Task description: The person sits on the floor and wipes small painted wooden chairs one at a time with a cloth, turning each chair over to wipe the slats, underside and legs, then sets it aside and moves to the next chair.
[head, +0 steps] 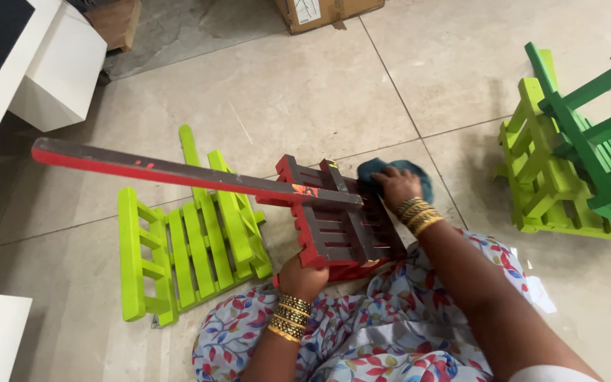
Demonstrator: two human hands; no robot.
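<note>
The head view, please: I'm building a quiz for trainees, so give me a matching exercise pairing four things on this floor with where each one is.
Things:
1. dark red slatted wooden rack
2. lime green slatted rack
3. dark green rack
4. blue cloth

Places:
A. under the right hand
B. flat on the tiled floor, beside the person's left knee
C. held by the left hand, on the lap
D. stacked on another lime rack at far right

Pairs: 1-C, 2-B, 3-D, 4-A
</note>
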